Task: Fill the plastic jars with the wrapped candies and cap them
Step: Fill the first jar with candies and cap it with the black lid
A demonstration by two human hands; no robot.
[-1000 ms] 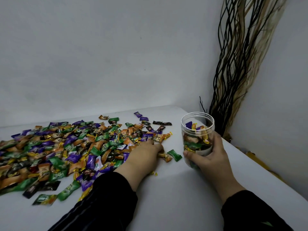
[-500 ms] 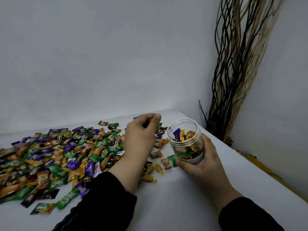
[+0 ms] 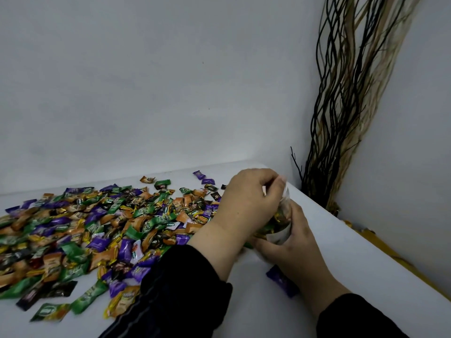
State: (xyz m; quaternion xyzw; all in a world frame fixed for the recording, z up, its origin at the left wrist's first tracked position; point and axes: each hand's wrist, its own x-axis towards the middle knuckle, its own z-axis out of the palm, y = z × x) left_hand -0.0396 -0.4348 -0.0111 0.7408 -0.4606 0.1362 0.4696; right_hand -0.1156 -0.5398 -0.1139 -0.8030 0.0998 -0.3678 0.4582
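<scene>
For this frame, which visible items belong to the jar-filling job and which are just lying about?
Part of the job:
- plastic jar, partly filled, no cap on it
- wrapped candies spread over the table
- right hand gripping the jar
- left hand bunched over the jar's mouth

Just lying about:
- dried twigs in the corner

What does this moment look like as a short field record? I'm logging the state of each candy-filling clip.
right hand: grips the clear plastic jar from the side
left hand: over the jar mouth, fingers curled; whether it holds candy is hidden
jar contents: partly filled with wrapped candies, no cap on
candy pile: spread over the white table, left of the hands
stray purple candy: on the table under the right wrist
background: dried twigs in the corner
</scene>
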